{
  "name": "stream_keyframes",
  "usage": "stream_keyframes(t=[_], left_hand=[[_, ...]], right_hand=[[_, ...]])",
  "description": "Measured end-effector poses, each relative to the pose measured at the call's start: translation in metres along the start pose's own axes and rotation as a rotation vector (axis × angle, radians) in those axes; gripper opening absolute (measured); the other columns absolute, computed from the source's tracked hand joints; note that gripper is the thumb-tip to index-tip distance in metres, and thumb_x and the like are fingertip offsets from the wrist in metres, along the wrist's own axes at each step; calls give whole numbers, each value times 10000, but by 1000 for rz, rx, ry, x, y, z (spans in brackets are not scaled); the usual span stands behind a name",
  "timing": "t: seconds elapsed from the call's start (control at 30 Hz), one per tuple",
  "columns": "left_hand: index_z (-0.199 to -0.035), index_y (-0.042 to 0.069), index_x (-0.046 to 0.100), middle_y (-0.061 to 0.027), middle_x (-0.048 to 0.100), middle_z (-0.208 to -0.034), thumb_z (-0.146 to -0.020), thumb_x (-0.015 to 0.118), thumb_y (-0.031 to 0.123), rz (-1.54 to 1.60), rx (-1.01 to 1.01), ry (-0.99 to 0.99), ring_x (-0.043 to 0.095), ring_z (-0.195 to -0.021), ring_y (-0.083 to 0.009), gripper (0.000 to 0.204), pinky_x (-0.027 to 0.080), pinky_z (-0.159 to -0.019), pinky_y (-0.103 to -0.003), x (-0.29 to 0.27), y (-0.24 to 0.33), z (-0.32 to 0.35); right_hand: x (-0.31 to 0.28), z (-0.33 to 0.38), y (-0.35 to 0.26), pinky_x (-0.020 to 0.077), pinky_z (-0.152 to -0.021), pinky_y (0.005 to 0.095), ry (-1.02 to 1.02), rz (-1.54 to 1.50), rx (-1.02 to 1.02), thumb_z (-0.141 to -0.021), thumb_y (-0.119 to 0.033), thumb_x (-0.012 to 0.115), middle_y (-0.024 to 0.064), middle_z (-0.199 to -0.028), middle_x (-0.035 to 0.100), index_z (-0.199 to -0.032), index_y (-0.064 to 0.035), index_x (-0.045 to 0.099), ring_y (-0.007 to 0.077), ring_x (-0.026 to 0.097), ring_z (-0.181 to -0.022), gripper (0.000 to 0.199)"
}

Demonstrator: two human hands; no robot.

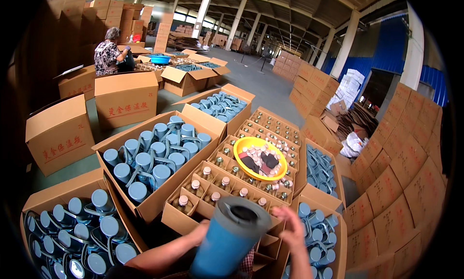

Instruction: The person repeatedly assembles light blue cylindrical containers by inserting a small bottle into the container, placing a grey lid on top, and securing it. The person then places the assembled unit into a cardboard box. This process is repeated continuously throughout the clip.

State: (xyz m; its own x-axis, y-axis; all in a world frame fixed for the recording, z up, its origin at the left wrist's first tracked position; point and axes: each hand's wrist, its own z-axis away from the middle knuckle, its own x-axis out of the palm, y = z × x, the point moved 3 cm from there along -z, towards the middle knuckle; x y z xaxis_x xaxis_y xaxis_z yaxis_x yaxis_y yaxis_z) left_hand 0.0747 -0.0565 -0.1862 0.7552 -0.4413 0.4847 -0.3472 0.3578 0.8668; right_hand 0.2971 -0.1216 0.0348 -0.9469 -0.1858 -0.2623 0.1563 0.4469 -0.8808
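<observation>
A blue thermos flask casing (224, 247) with a grey rim and a dark opening on top stands tilted in front of me, close to the camera. My left hand (200, 232) grips its left side, with the fingers partly hidden behind it. To the right of the rim is my right hand (291, 229), its fingers apart and slightly blurred, holding nothing that I can see. Just beyond lies a divided carton (175, 222) with glass flask liners (195, 188) topped by pale pink stoppers. On the cartons behind it rests a yellow basin (237, 156) of similar stoppers and dark cloth pieces.
Open cartons of blue lidded flasks (159, 172) stand left and ahead; more blue parts (320, 169) fill cartons at right. Closed cartons (125, 100) sit farther left. Stacked boxes (401, 192) form a wall at right. Another person (106, 54) works at the far left beside a blue basin (160, 59).
</observation>
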Motion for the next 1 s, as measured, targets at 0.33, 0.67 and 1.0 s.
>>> stream_keyframes(t=[0.33, 0.67, 1.0], left_hand=[[-1088, 12, 573, -142, 612, -1015, -965, 394, 352, 273, 131, 687, 579, -915, -260, 403, 464, -828, -371, -26, 5, 81], [-910, 98, 496, -16, 510, -695, -1010, 245, 362, 337, -102, 524, 346, -459, -113, 378, 320, -433, -237, 18, 8, 46], [-1091, -29, 585, -156, 662, -1021, -961, 461, 228, -135, -63, -186, 675, -813, -233, 314, 529, -622, -287, 166, 11, -23]], right_hand=[[74, 202, 85, 217, -1095, 493, -366, 237, 122, -757, -291, 739, 53, -1228, 567, -1105, -129, 610, 232, 468, -1231, 404], [84, 242, 65, 481, -661, 349, 455, 327, 160, -637, -12, 714, 103, -817, 581, -777, -36, 566, 276, 586, -742, 205], [-110, 278, -22, 443, -675, 237, 1476, 252, 136, -747, 36, 664, 18, -792, 594, -804, -30, 568, 106, 531, -714, 131]])
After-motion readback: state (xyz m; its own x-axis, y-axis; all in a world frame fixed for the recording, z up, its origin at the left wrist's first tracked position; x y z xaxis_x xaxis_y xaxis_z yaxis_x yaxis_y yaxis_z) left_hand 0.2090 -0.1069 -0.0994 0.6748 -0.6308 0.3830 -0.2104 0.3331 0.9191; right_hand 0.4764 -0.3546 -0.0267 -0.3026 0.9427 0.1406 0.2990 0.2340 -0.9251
